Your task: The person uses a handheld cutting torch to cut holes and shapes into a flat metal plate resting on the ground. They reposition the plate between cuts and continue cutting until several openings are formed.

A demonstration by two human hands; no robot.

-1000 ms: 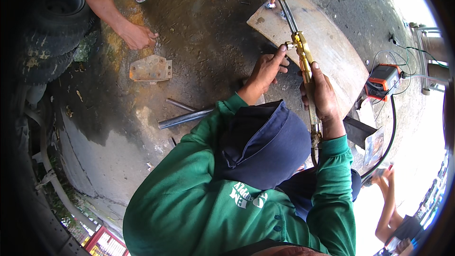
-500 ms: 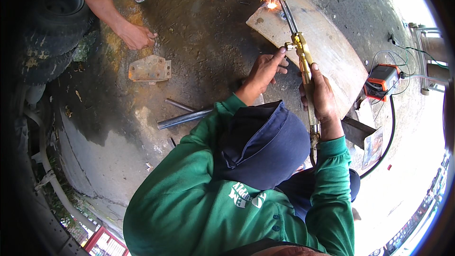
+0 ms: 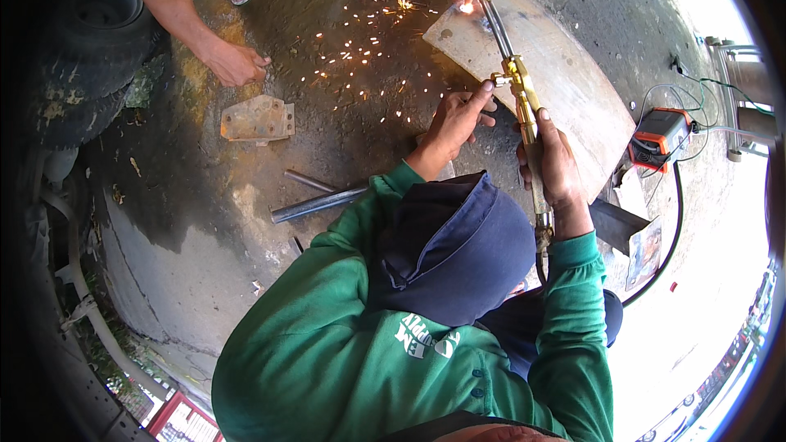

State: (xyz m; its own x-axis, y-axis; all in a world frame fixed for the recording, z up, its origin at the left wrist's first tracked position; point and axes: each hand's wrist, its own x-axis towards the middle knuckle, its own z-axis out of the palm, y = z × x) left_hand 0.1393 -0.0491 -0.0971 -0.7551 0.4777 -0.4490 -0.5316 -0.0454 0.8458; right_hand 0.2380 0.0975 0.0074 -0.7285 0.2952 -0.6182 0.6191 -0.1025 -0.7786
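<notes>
My right hand (image 3: 561,168) is wrapped round the handle of a brass cutting torch (image 3: 522,86). The torch points away from me, its angled head over the far left edge of a curved, rusty metal plate (image 3: 565,74). A bright glow (image 3: 467,6) burns at that edge, and sparks (image 3: 352,57) scatter leftward over the ground. My left hand (image 3: 454,131) is left of the torch, thumb stretched to its side knob, the other fingers loosely bent and apart from the thumb. Dark blue cloth (image 3: 458,254) lies between my green sleeves and covers part of the torch hose.
At the upper left, another person's arm (image 3: 184,24) reaches down, near a rusty bracket (image 3: 255,119). Metal tubes (image 3: 319,205) lie left of my left arm. To the right are an orange and grey machine (image 3: 661,137) with cables and a steel channel piece (image 3: 618,229). Tires (image 3: 98,41) stand far left.
Sparks that were small and close to the torch head are now sprayed widely to the lower left. Both hands, the torch and the other person's hand stay nearly where they were.
</notes>
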